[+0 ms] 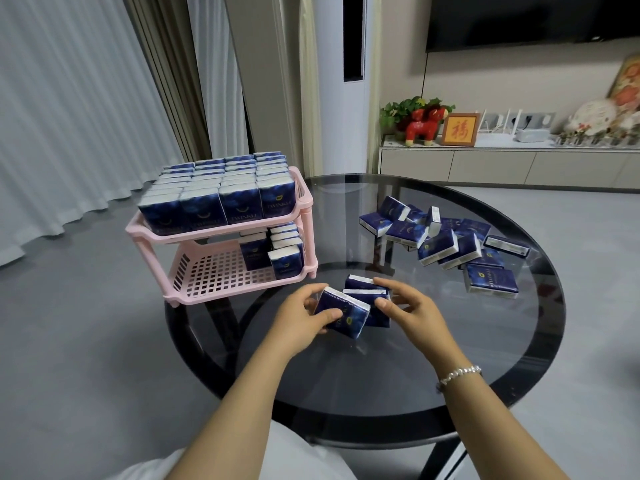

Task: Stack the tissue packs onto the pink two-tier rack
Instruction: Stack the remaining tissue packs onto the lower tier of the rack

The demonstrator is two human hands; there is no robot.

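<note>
The pink two-tier rack (207, 271) stands at the left edge of the round glass table (485, 358). Its top tier is packed with upright dark blue tissue packs (214, 188). Several more packs (273, 249) stand at the right end of the lower tier. My left hand (299, 318) grips one tissue pack (346, 315) just above the table. My right hand (410, 311) holds two or three more packs (365, 292) pressed together beside it. A loose pile of packs (446, 242) lies at the table's far right.
The left part of the rack's lower tier (207, 268) shows bare grid. Beyond the table stand curtains, a tall white air conditioner (343, 98) and a low cabinet (502, 164) with ornaments. Grey floor surrounds the table.
</note>
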